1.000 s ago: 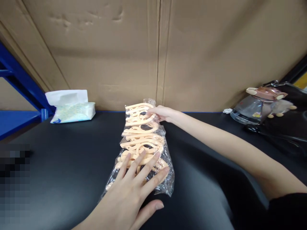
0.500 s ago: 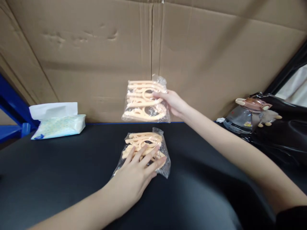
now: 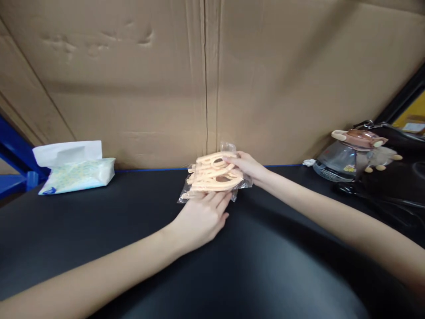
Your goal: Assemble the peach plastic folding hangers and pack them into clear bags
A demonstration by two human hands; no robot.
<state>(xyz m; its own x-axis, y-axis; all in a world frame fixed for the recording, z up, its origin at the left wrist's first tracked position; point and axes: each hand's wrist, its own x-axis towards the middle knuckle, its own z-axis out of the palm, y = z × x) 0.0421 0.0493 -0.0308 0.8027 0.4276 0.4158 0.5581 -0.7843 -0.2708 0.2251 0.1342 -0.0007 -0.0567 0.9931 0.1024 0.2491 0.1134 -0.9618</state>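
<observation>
My right hand (image 3: 249,165) grips the right edge of a clear plastic bag of peach folding hangers (image 3: 215,173), thumb on top. This bag is low over the black tabletop and overlaps a second bag of hangers (image 3: 186,197), whose clear edges and a little peach plastic show at the lower left. My left hand (image 3: 206,217) lies palm down on the lower bag with its fingers stretched forward. Its fingertips are partly covered by the upper bag. Whether the two bags touch is hard to make out.
A soft pack of tissues (image 3: 78,175) stands at the left, one sheet sticking up. At the right are a clear bottle with a pink lid (image 3: 341,157), a black bag (image 3: 408,164) and a crumpled white scrap (image 3: 308,162). A cardboard wall (image 3: 149,110) rises behind the tabletop (image 3: 133,274).
My right hand has lowered its bag of hangers from above onto or just over the other bag. My left hand and the lower bag have shifted slightly away from me.
</observation>
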